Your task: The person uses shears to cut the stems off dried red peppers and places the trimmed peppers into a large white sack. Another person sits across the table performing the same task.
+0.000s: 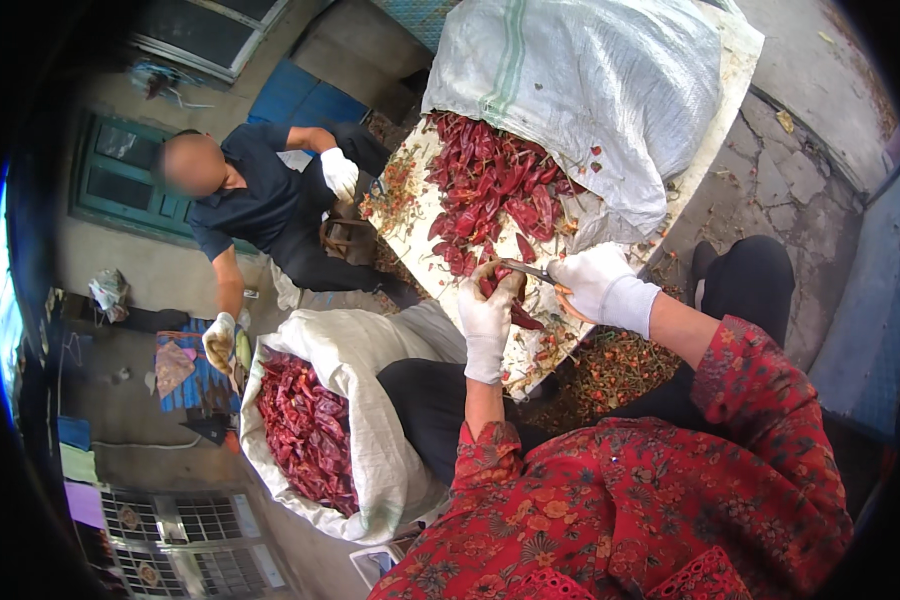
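L hand (pixel 487 315), wht glove, qty 1: fingers curled round dried red chillies (pixel 523 317), exact no. can't tell, held over nr part of wht tabletop (pixel 738 60), just beside main pile. R hand (pixel 595 285), wht glove, qty 1: closed round handle end of metal scissors (pixel 528 269), blades pointing L, tip at L hand's fingers, nr the held chillies; blade gap too sm. to tell. Chilli pile (pixel 490 180), lg., dk. red, loose: on tabletop, at mouth of wht woven sack (pixel 600 80) w/ grn stripe, which lies across far part of tabletop & covers back of pile. 2nd sack (pixel 380 400), wht, mouth folded back, holding many dk. red chillies: L of tabletop, beside person's L leg. Scraps (pixel 620 375), brown-red, stalky: on ground below tabletop's nr edge; more strewn on tabletop, esp. far L corner. Co-worker (pixel 270 190), qty 1, seated L of tabletop, dk. shirt & trousers, wht gloves: one gloved hand (pixel 340 173) nr tabletop's far L corner, other gloved hand (pixel 219 340), palm stained brown, low nr 2nd sack's rim; grip of the latter can't tell. Red floral top (pixel 620 490) on person. Bkgd., L side: grn-framed window (pixel 125 180), barred window (pixel 185 530).
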A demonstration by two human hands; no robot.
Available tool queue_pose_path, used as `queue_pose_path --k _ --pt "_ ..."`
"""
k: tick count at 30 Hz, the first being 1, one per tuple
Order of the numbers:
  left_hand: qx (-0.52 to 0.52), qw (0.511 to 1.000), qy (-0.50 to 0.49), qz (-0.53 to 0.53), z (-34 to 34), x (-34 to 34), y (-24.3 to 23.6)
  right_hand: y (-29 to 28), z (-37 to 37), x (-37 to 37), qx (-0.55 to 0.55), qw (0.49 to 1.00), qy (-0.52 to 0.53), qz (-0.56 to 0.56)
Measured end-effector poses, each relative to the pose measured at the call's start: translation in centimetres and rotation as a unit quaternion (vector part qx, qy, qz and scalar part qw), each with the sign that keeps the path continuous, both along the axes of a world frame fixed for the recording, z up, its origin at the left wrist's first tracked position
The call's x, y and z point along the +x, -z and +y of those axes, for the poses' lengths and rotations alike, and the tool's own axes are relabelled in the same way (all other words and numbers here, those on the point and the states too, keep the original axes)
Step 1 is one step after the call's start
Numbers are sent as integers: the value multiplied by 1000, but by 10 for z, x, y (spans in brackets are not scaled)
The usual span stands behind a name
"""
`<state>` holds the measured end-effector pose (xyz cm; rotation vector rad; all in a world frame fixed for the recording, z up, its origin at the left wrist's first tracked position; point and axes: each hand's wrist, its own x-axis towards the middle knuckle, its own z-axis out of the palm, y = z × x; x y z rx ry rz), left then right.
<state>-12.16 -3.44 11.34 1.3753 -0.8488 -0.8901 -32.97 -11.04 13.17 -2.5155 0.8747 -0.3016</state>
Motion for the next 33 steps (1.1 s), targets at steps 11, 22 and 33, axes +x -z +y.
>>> queue_pose_path --k 11,22,33 --pt "-98 964 0 248 -3 -21 -2 2 14 0 630 659 -110 -397" --pt "-31 808 -344 -478 92 65 -162 27 -35 -9 566 465 168 -659" --pt "113 756 -201 -613 96 95 -83 20 -24 5 514 596 113 -607"
